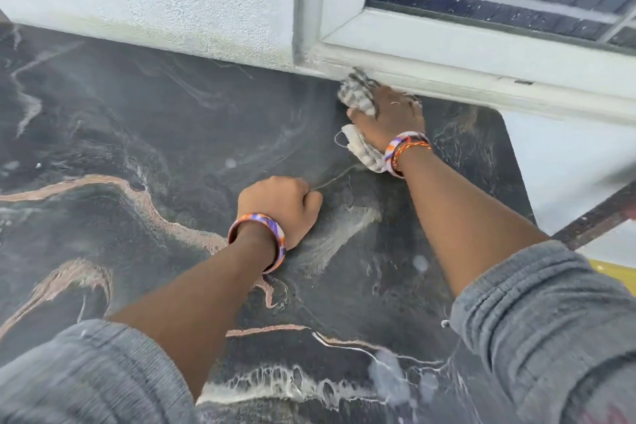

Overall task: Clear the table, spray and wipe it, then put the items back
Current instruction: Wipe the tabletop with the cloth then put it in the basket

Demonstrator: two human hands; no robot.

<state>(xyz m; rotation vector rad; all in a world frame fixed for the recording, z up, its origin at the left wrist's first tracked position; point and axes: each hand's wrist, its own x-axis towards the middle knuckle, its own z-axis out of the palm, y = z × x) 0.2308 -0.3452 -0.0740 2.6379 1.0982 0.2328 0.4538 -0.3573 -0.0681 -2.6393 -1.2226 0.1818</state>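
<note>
Head view — cloth (358,93) under right hand (392,113), left hand (280,206) apart.

cloth (358,98) on table (137,113) far edge | under right hand (392,113)

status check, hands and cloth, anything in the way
Right hand pressing cloth on table, far edge by window frame. Left hand fisted, resting on table. Nothing in the way.

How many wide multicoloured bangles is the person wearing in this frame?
2: one bangle on the left wrist, one bangle on the right wrist beside a thin thread band. The sleeves could hide others.
</note>
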